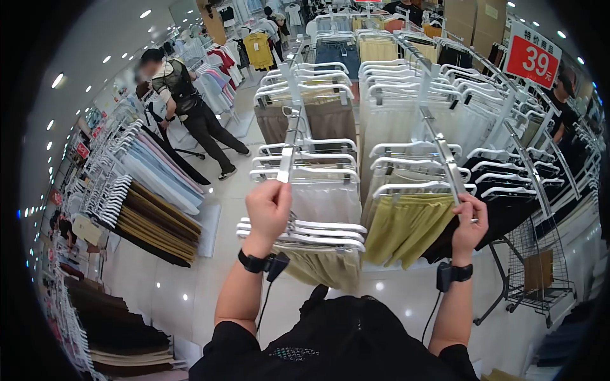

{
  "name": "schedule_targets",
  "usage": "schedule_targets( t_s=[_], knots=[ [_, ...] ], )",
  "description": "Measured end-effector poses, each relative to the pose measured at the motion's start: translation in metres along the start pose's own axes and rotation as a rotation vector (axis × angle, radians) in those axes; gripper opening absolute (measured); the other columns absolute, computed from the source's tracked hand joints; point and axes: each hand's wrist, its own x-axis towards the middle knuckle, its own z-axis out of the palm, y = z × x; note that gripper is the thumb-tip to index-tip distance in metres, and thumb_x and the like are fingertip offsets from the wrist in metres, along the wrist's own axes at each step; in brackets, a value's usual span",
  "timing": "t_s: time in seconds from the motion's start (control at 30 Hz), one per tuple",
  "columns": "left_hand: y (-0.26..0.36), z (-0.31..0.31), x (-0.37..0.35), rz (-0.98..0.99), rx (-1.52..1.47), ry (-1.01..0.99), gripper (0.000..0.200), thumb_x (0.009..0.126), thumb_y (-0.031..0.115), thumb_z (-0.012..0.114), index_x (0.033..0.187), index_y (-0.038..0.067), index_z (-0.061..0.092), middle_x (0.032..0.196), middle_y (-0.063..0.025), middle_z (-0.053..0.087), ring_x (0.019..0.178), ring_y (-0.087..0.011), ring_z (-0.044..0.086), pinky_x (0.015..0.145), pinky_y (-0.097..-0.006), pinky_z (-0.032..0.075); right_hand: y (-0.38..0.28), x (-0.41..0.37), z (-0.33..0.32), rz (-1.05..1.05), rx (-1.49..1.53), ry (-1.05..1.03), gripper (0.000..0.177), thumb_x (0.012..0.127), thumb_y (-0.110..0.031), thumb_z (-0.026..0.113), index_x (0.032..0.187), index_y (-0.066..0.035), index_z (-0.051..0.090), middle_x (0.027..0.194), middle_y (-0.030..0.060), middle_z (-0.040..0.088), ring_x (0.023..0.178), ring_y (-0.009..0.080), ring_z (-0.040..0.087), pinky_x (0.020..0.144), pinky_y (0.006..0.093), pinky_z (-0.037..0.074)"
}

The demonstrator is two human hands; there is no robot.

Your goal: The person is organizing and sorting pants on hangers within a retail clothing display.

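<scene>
My left hand (268, 206) is closed at the near end of a metal rail (289, 149). Hooks of several white hangers (305, 236) gather right beneath that fist, with khaki trousers (324, 267) clipped below. On the other side, my right hand (470, 222) has its fingers curled at the tip of a second metal rail (445, 155). A small metal bit shows by its fingers. Beside it, yellow-green trousers (406, 225) hang from a white hanger (422, 188). White translucent trousers (327, 200) hang just behind the left-hand hangers.
Racks of brown trousers (159, 222) line the left. A person (184, 95) stands in the aisle at another rack. A wire shopping cart (540, 273) is at the right, below a red price sign (534, 57). Another person (562, 95) is partly visible behind the right-hand racks.
</scene>
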Motion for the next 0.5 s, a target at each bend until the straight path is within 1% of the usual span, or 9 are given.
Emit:
schedule_targets(
  t_s=[0.07,0.13,0.2,0.23,0.3,0.33,0.43,0.47,0.5],
  knots=[
    [-0.002,-0.009,0.005,-0.001,-0.073,-0.023,0.019,0.096,0.012,0.075,0.082,0.0,0.07,0.067,-0.0126,0.059,0.058,-0.0277,0.056,0.056,-0.0401,0.043,-0.009,0.001,0.001,0.026,-0.092,0.026,0.019,0.115,-0.013,0.056,0.114,0.002,0.069,0.109,0.0072,0.077,0.082,0.0056,0.061,0.085,0.0254,0.051],
    [-0.002,-0.025,0.007,0.051,-0.203,-0.229,0.012,0.098,0.011,0.074,0.098,-0.001,0.076,0.079,-0.0088,0.068,0.067,-0.0185,0.059,0.059,-0.0347,0.045,-0.009,0.003,0.005,0.034,-0.057,0.07,0.022,0.116,-0.015,0.056,0.118,0.002,0.069,0.101,0.0054,0.074,0.081,0.0056,0.059,0.087,0.0255,0.049],
    [-0.021,-0.033,0.007,0.077,-0.238,-0.193,0.013,0.091,0.009,0.079,0.102,0.002,0.077,0.076,-0.008,0.066,0.067,-0.0235,0.063,0.061,-0.0348,0.048,-0.005,0.004,-0.002,0.081,-0.035,0.062,0.023,0.116,-0.018,0.057,0.117,0.002,0.07,0.097,0.0036,0.071,0.082,0.0059,0.057,0.087,0.0252,0.046],
    [-0.033,-0.037,0.004,0.014,-0.306,-0.165,0.014,0.092,0.01,0.079,0.104,0.002,0.077,0.081,-0.0083,0.069,0.072,-0.0217,0.065,0.063,-0.0337,0.05,-0.005,0.005,-0.002,0.114,-0.025,0.087,0.025,0.115,-0.019,0.057,0.118,0.002,0.071,0.093,0.0016,0.068,0.082,0.0059,0.055,0.086,0.0249,0.044],
    [-0.061,-0.051,0.001,-0.162,-0.4,-0.208,0.02,0.098,0.015,0.077,0.113,0.002,0.079,0.096,-0.0092,0.076,0.085,-0.0176,0.069,0.072,-0.0321,0.054,-0.008,0.006,-0.01,0.145,-0.038,0.053,0.023,0.115,-0.017,0.059,0.119,0.003,0.071,0.099,0.006,0.073,0.082,0.0068,0.059,0.09,0.0271,0.048],
    [-0.081,-0.055,-0.001,-0.162,-0.418,-0.217,0.02,0.098,0.015,0.077,0.113,0.002,0.079,0.096,-0.0092,0.076,0.085,-0.0176,0.069,0.072,-0.0321,0.054,-0.01,0.007,-0.014,0.18,-0.055,0.051,0.024,0.114,-0.017,0.06,0.12,0.003,0.071,0.1,0.0064,0.073,0.083,0.007,0.058,0.091,0.0278,0.048],
    [-0.129,-0.066,-0.004,-0.428,-0.554,-0.555,0.03,0.1,0.022,0.078,0.122,0.002,0.078,0.105,-0.0117,0.078,0.091,-0.0205,0.072,0.081,-0.0334,0.056,-0.014,0.009,-0.022,0.201,-0.006,0.019,0.025,0.115,-0.018,0.06,0.125,0.003,0.07,0.105,0.0086,0.075,0.092,0.01,0.063,0.097,0.0312,0.049],
    [-0.132,-0.071,0.0,-0.438,-0.562,-0.584,0.03,0.1,0.022,0.078,0.122,0.002,0.078,0.105,-0.0117,0.078,0.091,-0.0205,0.072,0.081,-0.0334,0.056,-0.027,0.01,-0.016,0.218,-0.046,0.028,0.025,0.115,-0.017,0.06,0.126,0.003,0.07,0.113,0.011,0.077,0.105,0.0142,0.068,0.104,0.0348,0.05],
    [-0.132,-0.077,0.005,-0.372,-0.529,-0.77,0.032,0.1,0.023,0.078,0.124,0.002,0.077,0.107,-0.0129,0.079,0.094,-0.0235,0.073,0.084,-0.0357,0.057,-0.03,0.006,-0.015,0.18,-0.141,0.082,0.024,0.115,-0.016,0.059,0.126,0.003,0.07,0.117,0.0118,0.077,0.111,0.0162,0.069,0.106,0.0353,0.051]
  ],
)
